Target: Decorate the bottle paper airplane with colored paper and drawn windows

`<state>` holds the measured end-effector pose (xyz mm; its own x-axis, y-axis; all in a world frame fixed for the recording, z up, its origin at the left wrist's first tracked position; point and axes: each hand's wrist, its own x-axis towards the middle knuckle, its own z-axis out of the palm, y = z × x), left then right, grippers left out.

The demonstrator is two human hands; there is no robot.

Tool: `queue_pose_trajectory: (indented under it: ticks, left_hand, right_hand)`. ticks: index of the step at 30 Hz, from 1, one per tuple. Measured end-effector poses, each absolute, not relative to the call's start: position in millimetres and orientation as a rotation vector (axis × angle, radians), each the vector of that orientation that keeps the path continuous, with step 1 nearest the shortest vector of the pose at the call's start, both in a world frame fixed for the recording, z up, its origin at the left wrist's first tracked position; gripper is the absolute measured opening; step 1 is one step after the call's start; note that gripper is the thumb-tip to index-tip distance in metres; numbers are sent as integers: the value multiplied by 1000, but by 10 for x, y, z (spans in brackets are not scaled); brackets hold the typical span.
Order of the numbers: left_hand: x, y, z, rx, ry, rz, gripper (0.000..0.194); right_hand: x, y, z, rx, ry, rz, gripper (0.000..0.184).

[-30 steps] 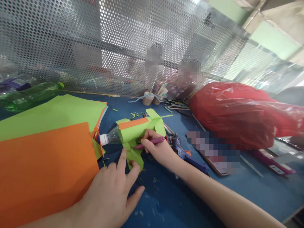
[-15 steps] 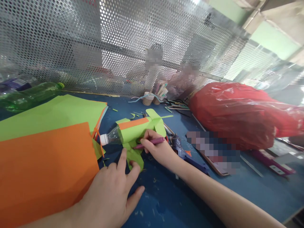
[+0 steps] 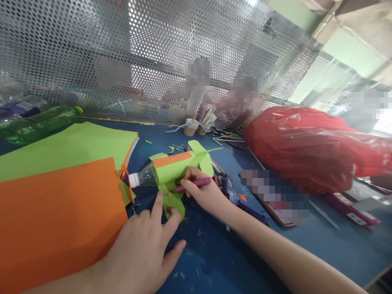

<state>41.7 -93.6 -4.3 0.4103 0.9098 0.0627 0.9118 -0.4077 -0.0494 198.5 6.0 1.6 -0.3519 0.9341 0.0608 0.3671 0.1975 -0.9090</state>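
A clear plastic bottle (image 3: 147, 175) with a white cap lies on the blue table, wrapped in green paper (image 3: 171, 168) with an orange strip along its top. Green paper fins stick out at its right end. Pinched in my right hand (image 3: 200, 190) is a purple pen (image 3: 198, 183), its tip down at a green paper piece (image 3: 174, 205) below the bottle. My left hand (image 3: 147, 237) rests with fingers spread, the index fingertip touching or very near that piece's left edge. The thumb lies apart from the other fingers.
Orange sheets (image 3: 58, 220) and green sheets (image 3: 76, 143) cover the left side. A green bottle (image 3: 39, 122) lies behind them. To the right are a dark glue gun (image 3: 234, 198), a phone (image 3: 269, 200) and a big red bag (image 3: 306, 151). Perforated metal (image 3: 153, 73) stands at the back.
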Motion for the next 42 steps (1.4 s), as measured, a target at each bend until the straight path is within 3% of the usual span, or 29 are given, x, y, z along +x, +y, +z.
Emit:
queue_pose_trajectory:
  ticks: [42]
  left_hand:
    - [426, -949, -31, -2551, -1645, -71, 38]
  right_hand:
    - [1969, 58, 27, -1228, -1853, 1125, 20]
